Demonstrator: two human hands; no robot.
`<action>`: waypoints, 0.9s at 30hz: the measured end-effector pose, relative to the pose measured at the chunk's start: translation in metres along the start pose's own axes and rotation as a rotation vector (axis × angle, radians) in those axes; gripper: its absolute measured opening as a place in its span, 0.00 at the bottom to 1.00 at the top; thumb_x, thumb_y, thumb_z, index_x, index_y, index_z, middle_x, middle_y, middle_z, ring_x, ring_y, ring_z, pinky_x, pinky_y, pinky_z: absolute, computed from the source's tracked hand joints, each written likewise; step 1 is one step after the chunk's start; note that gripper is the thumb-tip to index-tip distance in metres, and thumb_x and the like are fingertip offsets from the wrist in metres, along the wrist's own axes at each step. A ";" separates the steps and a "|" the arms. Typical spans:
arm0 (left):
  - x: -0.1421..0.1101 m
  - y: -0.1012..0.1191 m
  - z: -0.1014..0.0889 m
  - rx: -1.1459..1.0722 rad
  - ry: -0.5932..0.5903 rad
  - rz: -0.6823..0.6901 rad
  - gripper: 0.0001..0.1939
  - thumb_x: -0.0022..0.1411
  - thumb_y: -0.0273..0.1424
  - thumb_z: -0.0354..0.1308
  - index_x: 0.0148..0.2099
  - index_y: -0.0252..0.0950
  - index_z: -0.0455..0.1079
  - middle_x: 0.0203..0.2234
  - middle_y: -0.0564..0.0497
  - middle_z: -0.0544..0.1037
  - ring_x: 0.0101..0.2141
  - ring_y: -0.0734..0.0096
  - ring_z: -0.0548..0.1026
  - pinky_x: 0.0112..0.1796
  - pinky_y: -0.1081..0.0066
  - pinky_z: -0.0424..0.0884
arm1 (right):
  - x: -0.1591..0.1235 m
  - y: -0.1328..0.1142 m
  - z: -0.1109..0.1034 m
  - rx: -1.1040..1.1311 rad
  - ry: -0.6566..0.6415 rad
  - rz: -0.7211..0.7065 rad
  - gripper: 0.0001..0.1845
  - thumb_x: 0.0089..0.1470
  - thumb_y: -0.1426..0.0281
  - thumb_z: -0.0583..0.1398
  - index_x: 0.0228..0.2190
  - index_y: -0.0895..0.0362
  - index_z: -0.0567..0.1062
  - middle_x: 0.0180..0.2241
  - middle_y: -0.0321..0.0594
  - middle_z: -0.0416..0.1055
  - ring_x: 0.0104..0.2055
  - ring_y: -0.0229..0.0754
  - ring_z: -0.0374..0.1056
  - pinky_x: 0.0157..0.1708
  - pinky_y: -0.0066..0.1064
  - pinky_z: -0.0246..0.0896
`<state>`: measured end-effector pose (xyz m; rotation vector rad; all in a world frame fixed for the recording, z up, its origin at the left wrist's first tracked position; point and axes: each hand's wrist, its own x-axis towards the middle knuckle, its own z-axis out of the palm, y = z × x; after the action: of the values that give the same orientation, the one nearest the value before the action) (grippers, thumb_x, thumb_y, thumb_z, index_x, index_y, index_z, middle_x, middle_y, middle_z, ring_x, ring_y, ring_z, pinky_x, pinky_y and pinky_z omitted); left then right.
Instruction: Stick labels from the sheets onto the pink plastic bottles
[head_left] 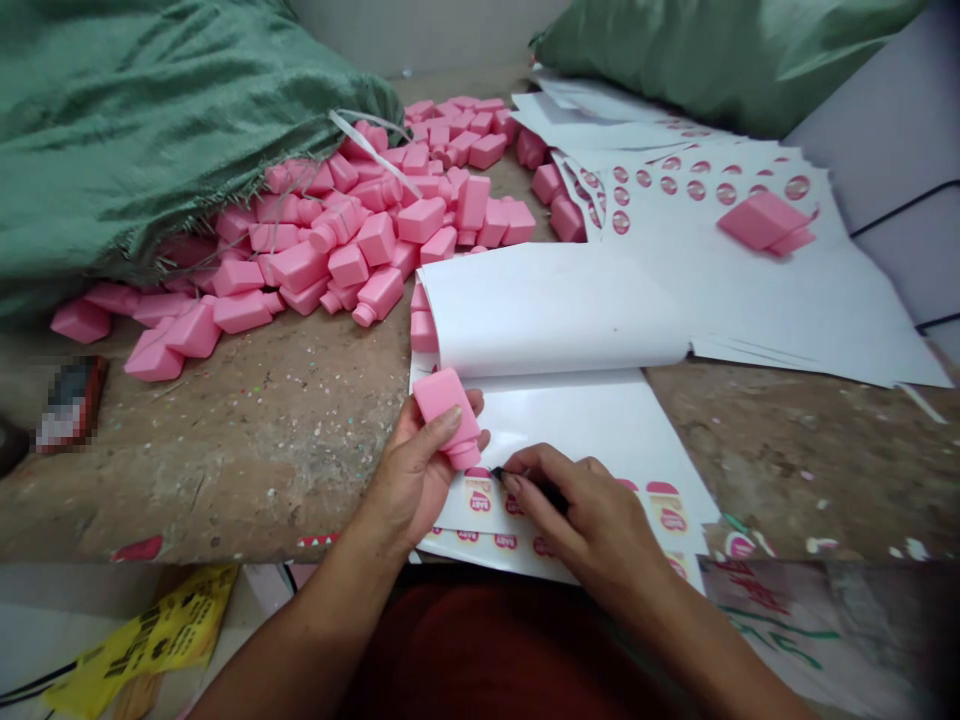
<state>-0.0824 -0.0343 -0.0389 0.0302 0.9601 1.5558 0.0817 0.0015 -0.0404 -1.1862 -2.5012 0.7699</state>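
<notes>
The left hand [411,478] clasps a pink, box-shaped plastic bottle [444,405]. Just right of that grip, the right hand [589,510] pinches a small black tool [498,473] over a white paper sheet [570,415] of pink-and-cream stickers [667,508].

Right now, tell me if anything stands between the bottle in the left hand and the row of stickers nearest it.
Nothing visible stands between the bottle and the leftmost sticker. Farther right, the right hand, gripping a small dark tool, partly covers other stickers.
</notes>
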 end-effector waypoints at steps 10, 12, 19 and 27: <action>0.000 0.002 0.002 -0.002 0.010 0.003 0.18 0.59 0.24 0.61 0.52 0.36 0.67 0.41 0.45 0.79 0.47 0.63 0.75 0.51 0.59 0.69 | -0.028 -0.013 -0.009 0.031 -0.196 -0.084 0.23 0.60 0.64 0.57 0.56 0.50 0.73 0.36 0.44 0.79 0.32 0.51 0.73 0.33 0.43 0.70; 0.001 0.002 0.002 0.002 0.021 0.004 0.19 0.57 0.24 0.62 0.51 0.35 0.67 0.41 0.45 0.79 0.47 0.61 0.75 0.51 0.58 0.68 | -0.035 -0.016 -0.024 0.250 -0.312 -0.073 0.24 0.58 0.59 0.61 0.56 0.43 0.72 0.43 0.42 0.78 0.39 0.51 0.75 0.38 0.41 0.72; -0.007 0.002 0.004 0.135 -0.049 0.049 0.23 0.52 0.25 0.66 0.50 0.37 0.68 0.47 0.46 0.76 0.49 0.58 0.74 0.48 0.61 0.70 | -0.014 -0.015 -0.050 0.631 0.077 0.128 0.08 0.50 0.59 0.66 0.31 0.49 0.81 0.30 0.39 0.75 0.33 0.45 0.72 0.30 0.32 0.70; -0.033 -0.011 0.017 0.120 -0.253 -0.056 0.17 0.63 0.39 0.59 0.52 0.40 0.66 0.43 0.48 0.77 0.43 0.64 0.75 0.44 0.67 0.69 | 0.002 -0.030 -0.032 0.970 0.281 0.261 0.17 0.48 0.64 0.67 0.40 0.50 0.70 0.28 0.33 0.73 0.26 0.39 0.69 0.22 0.27 0.65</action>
<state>-0.0562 -0.0540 -0.0177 0.2757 0.8445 1.4029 0.0763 -0.0016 0.0033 -1.1085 -1.4143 1.5049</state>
